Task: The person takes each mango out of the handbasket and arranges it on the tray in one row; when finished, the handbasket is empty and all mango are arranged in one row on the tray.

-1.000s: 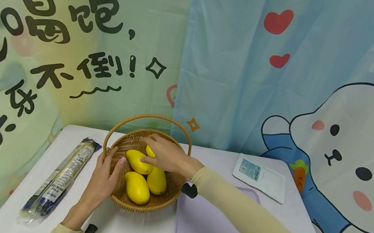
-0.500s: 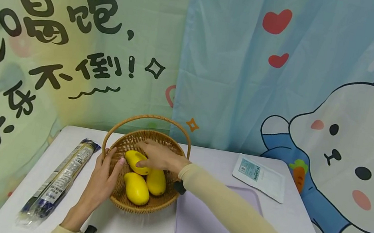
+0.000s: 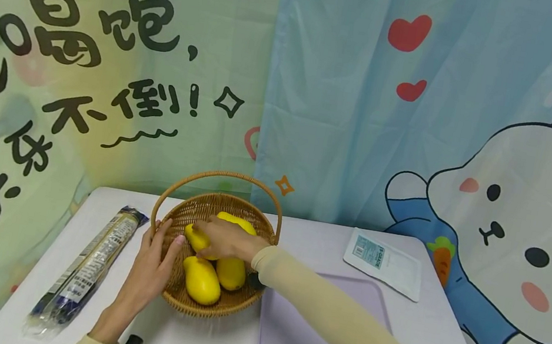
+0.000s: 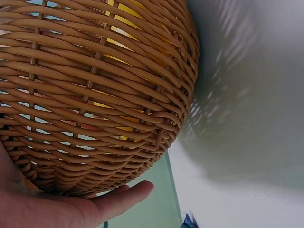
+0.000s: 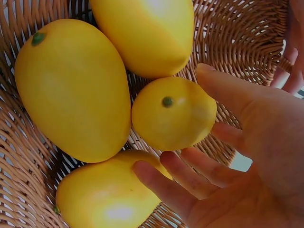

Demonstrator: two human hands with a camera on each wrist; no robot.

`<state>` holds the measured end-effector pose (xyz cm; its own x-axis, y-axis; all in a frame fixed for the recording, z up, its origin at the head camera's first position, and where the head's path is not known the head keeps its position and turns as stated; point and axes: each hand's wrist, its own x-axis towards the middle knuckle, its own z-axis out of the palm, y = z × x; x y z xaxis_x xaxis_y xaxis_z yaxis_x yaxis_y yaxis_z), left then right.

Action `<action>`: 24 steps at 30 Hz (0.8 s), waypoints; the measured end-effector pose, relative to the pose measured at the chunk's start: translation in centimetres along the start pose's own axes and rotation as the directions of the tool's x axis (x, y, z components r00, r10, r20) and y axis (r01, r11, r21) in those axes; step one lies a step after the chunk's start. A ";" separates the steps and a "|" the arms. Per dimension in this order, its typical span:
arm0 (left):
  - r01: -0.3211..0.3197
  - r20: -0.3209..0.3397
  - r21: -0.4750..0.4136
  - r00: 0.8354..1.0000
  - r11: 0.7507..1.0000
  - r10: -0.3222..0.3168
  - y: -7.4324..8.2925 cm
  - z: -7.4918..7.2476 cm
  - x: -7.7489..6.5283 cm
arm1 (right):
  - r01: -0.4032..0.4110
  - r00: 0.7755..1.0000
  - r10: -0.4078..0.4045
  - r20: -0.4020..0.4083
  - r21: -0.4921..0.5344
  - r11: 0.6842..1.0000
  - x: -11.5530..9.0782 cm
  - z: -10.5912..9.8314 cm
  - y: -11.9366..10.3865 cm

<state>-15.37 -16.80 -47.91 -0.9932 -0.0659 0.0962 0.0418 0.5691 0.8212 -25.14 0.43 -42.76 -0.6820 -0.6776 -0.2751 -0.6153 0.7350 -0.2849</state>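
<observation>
1. Right wrist: middle mango (image 5: 166, 123) is in the basket (image 3: 196, 206), between thumb and fingers of the right hand (image 5: 270, 142), the nearer hand; long axis near end-on here.
2. Right thumb and fingers spread apart; can't tell how firm the contact is.
3. Left hand (image 3: 155, 261) holds the left rim.
4. Three other mangoes (image 5: 73, 90) crowd it; head view has bare wicker up-left.
5. Handle (image 3: 224, 174) likely limits lift.
</observation>
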 end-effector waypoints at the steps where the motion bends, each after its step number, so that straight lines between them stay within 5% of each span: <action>1: -0.002 -0.001 -0.002 1.000 1.000 0.002 0.0 0.0 0.0 | 0.002 1.000 -0.002 0.000 -0.005 1.000 0.0 0.1 0.0; 24: -0.018 0.001 -0.008 1.000 1.000 0.018 0.1 -0.1 -0.1 | -0.004 1.000 0.003 -0.007 -0.020 1.000 -0.2 0.7 -0.1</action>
<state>-15.30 -16.82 -47.83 -0.9923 -0.0551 0.1106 0.0605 0.5634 0.8240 -24.70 0.46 -43.30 -0.6869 -0.6749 -0.2695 -0.6207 0.7377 -0.2654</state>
